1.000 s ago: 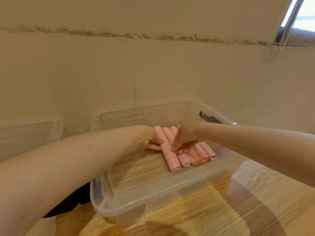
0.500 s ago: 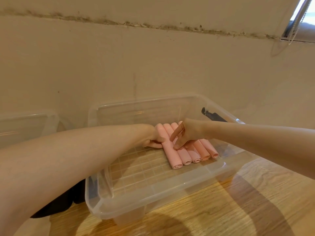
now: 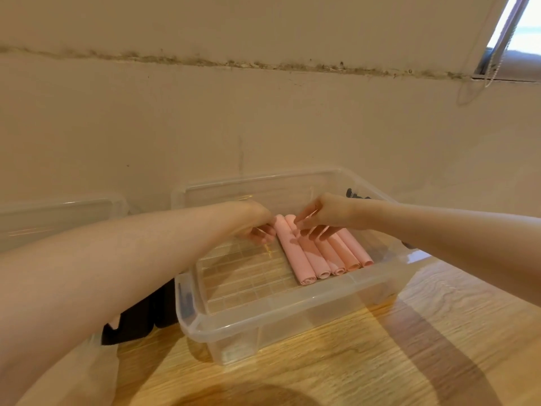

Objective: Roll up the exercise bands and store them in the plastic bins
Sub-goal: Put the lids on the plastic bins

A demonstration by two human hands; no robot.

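Five pink rolls (image 3: pixel 317 253) packed side by side at right of bin (image 3: pixel 263 315), left hand (image 3: pixel 257 227) and right hand (image 3: pixel 319 221) loose-fingered just above, gripping nothing; more bands unseen, probably near done.

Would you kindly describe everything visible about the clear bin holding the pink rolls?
The bin is a shallow, clear plastic box with a rounded rim and a gridded floor, lidless, resting flat on the wooden table by the wall. Five pink rolls lie side by side in its right half. Both hands reach in.
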